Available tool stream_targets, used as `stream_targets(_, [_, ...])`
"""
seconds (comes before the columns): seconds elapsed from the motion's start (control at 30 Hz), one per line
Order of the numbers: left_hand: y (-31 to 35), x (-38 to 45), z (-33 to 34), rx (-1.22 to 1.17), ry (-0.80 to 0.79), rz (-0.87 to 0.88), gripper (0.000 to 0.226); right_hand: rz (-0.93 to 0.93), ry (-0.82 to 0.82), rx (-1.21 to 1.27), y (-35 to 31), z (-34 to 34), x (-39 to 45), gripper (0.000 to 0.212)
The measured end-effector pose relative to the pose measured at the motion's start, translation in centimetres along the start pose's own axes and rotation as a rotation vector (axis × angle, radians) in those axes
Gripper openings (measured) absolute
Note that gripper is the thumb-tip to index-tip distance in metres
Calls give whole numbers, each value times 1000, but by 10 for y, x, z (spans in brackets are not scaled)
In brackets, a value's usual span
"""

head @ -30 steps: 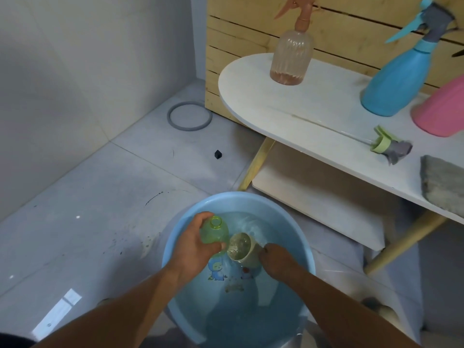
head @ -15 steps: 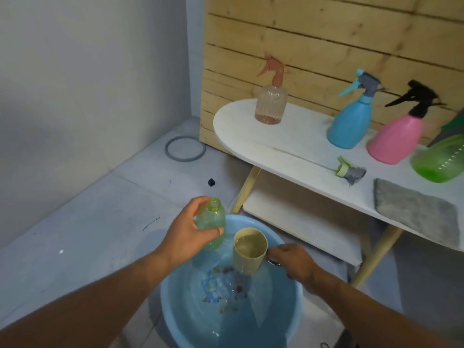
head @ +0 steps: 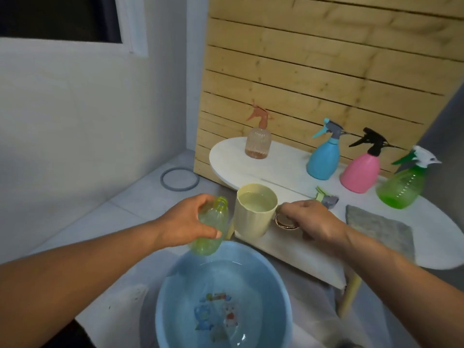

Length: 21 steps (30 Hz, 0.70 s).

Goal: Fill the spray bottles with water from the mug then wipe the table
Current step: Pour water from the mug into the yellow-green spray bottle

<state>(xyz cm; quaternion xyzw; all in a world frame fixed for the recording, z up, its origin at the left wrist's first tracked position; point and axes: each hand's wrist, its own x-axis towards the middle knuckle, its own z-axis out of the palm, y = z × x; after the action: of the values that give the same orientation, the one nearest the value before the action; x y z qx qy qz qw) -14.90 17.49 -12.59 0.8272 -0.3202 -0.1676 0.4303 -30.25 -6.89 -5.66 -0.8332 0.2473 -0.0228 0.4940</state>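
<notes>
Translucent yellow-green plastic bottle (head: pixel 209 228), capless and tilted, is gripped round its ribbed body by the left hand (head: pixel 187 226) above the blue basin (head: pixel 281 285). Right hand (head: pixel 313 222) holds the handle of the smooth cream mug (head: pixel 253 219), upright, water near its rim, just beside the bottle's neck. Behind stands the rounded white table (head: pixel 231 156); open floor lies left.

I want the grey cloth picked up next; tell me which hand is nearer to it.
Right. The right hand, holding the mug, is just left of the grey cloth; the left hand is further left, beyond the mug.
</notes>
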Motion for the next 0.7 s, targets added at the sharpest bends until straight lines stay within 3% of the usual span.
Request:
stream_targets(0.17, [-1, -10, 13, -5, -13, -1, 68, -29, 34, -34, -7, -5, 1, 32])
stream_targets(0.7, [-6, 2, 34, 113, -28, -17, 78, -107, 147, -193, -7, 5, 16, 42])
